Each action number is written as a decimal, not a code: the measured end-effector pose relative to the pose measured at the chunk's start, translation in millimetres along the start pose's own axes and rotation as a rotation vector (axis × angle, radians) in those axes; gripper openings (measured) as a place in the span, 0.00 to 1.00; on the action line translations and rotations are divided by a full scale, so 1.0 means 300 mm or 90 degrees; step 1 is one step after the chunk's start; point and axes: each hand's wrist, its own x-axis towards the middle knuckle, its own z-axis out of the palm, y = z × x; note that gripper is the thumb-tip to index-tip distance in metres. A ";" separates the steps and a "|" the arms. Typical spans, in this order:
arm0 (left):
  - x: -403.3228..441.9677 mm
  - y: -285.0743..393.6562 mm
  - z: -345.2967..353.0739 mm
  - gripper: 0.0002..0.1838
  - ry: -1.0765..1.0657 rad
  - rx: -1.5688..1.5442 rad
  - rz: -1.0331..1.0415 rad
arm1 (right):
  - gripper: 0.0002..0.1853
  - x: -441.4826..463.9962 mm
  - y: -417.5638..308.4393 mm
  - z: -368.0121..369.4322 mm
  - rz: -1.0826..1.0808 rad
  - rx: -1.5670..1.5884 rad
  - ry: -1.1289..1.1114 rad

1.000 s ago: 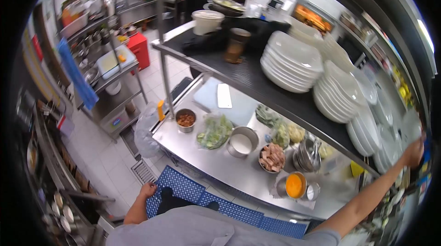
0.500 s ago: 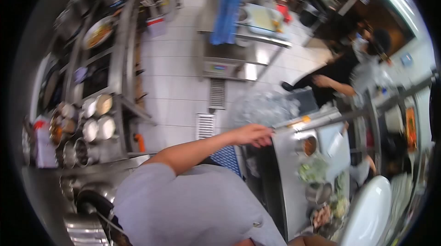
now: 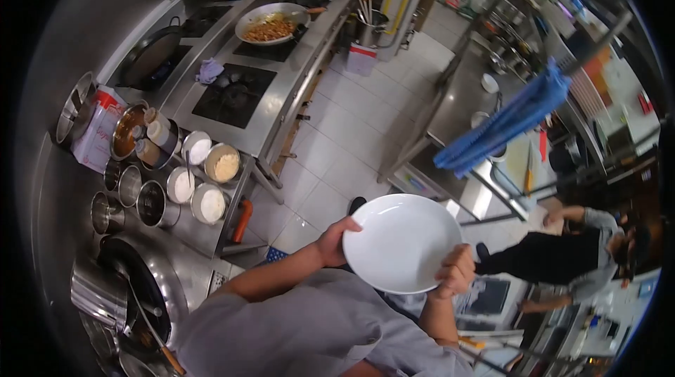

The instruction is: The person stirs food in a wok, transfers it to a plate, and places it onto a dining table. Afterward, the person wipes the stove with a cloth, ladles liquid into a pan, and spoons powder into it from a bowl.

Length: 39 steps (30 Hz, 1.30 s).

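Observation:
A round white plate (image 3: pixel 401 243) is in front of my chest, tilted so that its bare upper face shows. My left hand (image 3: pixel 336 242) grips its left rim, thumb on top and fingers underneath. On the opposite side, my right hand (image 3: pixel 455 271) is closed around the rim with the fingers curled over it. Beyond the plate, on the stove, a white pan (image 3: pixel 272 23) holds cooked food in sauce.
To the left, several metal containers of powders (image 3: pixel 212 205) and sauce bottles (image 3: pixel 156 139) stand by the stove (image 3: pixel 235 96). A wok (image 3: pixel 140 271) lies nearer me. A blue cloth (image 3: pixel 506 120) hangs at the right. Another person (image 3: pixel 562 257) in a black apron stands beyond it.
My view has swung left towards the stove. My left hand has left the counter edge and now grips the plate, which has come from the lower right to in front of me.

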 end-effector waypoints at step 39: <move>0.546 1.324 -0.592 0.21 1.048 -0.233 1.120 | 0.14 1.187 2.177 2.760 -0.269 -0.171 -0.727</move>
